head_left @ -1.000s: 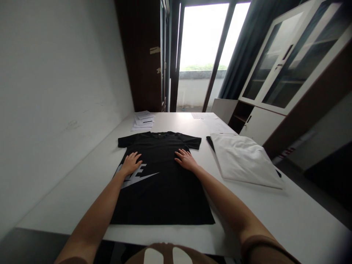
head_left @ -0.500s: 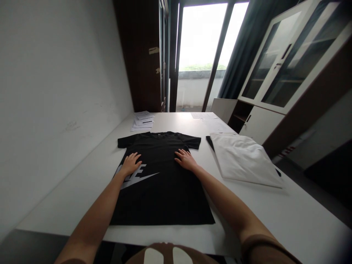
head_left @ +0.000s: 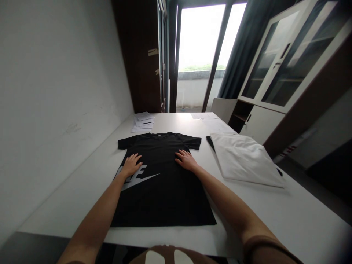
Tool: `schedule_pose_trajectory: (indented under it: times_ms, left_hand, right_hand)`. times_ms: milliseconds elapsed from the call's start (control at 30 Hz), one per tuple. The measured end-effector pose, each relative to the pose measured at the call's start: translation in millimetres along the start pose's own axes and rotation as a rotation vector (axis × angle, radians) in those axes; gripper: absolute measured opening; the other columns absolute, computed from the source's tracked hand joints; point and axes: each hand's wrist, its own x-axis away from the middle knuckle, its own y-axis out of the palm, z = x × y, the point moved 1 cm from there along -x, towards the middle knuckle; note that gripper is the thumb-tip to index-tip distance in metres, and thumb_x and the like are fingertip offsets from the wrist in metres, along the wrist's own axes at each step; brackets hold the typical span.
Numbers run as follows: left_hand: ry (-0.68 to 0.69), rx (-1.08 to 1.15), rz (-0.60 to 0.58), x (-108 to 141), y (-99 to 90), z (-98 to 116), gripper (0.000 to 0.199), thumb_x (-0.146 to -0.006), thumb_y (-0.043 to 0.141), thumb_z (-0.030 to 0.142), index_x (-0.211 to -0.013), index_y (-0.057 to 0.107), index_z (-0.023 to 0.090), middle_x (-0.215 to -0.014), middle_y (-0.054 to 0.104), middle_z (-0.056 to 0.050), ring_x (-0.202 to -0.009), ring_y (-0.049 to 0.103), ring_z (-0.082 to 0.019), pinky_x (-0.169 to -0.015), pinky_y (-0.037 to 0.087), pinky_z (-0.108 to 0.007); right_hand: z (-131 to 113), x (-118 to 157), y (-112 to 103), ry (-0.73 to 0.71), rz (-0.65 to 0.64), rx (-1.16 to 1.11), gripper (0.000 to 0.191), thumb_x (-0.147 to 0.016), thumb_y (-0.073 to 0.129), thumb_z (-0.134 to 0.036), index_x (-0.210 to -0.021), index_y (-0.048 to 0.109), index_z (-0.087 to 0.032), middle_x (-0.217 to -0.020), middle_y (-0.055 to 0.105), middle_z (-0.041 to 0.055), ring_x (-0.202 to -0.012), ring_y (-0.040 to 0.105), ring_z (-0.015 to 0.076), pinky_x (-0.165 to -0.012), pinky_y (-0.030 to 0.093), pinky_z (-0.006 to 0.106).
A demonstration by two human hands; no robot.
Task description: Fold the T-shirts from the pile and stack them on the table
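A black T-shirt [head_left: 165, 198] lies spread flat on the white table [head_left: 74, 190], its collar toward the far end and its hem near me. Grey lettering and a swoosh show on its left side, partly covered by my hand and forearm. My left hand [head_left: 132, 164] rests on the shirt over the print, fingers spread. On the shirt's right edge, below the sleeve, my right hand [head_left: 186, 159] lies flat with its fingers apart. Neither hand grips the cloth.
Folded white cloth [head_left: 244, 157] lies at the right, with black fabric showing from under it. Papers [head_left: 143, 123] with a dark pen-like item sit at the far left. A wall [head_left: 68, 91] borders the left; a white cabinet [head_left: 264, 123] stands at the far right.
Both hands stay in the same place on the T-shirt. Only the view has shifted very slightly.
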Motion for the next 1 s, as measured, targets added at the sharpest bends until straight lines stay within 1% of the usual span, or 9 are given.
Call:
schedule_pose_trajectory:
  times_ms: [567,733,800,867,933,1000]
  left_hand:
    - [-0.011,0.010,-0.006,1.2,-3.5,2.6,0.057,-0.103,0.042,0.050,-0.154,0.049,0.025,-0.165,0.038,-0.010,-0.154,0.031,-0.031,-0.125,0.023,-0.053]
    - [-0.012,0.001,-0.010,1.6,-5.1,4.2,0.056,-0.103,0.043,0.049,-0.154,0.049,0.025,-0.165,0.039,-0.010,-0.154,0.031,-0.031,-0.124,0.024,-0.054]
    - [-0.011,0.003,-0.009,1.8,-5.0,3.9,0.056,-0.104,0.042,0.050,-0.154,0.049,0.024,-0.165,0.038,-0.010,-0.154,0.031,-0.032,-0.124,0.024,-0.054]
    - [-0.009,0.006,-0.009,1.9,-4.6,3.4,0.057,-0.104,0.042,0.050,-0.153,0.049,0.024,-0.166,0.038,-0.009,-0.154,0.030,-0.032,-0.125,0.023,-0.055]
    - [-0.008,0.010,-0.007,2.1,-4.3,2.8,0.057,-0.103,0.042,0.050,-0.153,0.049,0.024,-0.166,0.038,-0.009,-0.155,0.029,-0.032,-0.125,0.023,-0.054]
    - [-0.005,0.016,-0.004,2.1,-4.5,2.8,0.057,-0.103,0.042,0.051,-0.154,0.049,0.025,-0.166,0.038,-0.009,-0.155,0.029,-0.032,-0.125,0.023,-0.054]
  right_hand:
    - [0.1,-0.5,-0.3,0.007,-0.010,-0.013,0.063,-0.104,0.040,-0.062,-0.158,0.044,-0.029,-0.169,0.030,0.0059,-0.158,0.021,0.0292,-0.127,0.016,0.049]
    - [0.9,-1.7,1.8,-0.004,0.004,-0.008,0.063,-0.104,0.042,-0.061,-0.157,0.046,-0.028,-0.168,0.032,0.0069,-0.156,0.024,0.0293,-0.126,0.018,0.048]
    - [3.7,-3.4,-0.2,-0.022,0.031,-0.019,0.060,-0.103,0.045,-0.059,-0.154,0.051,-0.027,-0.165,0.039,0.0067,-0.154,0.030,0.0283,-0.125,0.021,0.045]
    - [11.1,-5.5,-5.1,-0.012,0.087,-0.032,0.052,-0.104,0.046,-0.054,-0.145,0.060,-0.027,-0.157,0.050,0.0062,-0.147,0.040,0.0266,-0.122,0.026,0.041]
    - [24.7,-6.5,-12.3,0.065,0.182,-0.034,0.045,-0.105,0.044,-0.047,-0.136,0.067,-0.025,-0.147,0.060,0.0068,-0.139,0.049,0.0261,-0.119,0.030,0.039]
    - [44.5,-5.0,-19.8,0.220,0.291,-0.016,0.044,-0.105,0.041,-0.042,-0.132,0.069,-0.023,-0.141,0.063,0.0097,-0.133,0.052,0.0283,-0.117,0.032,0.041]
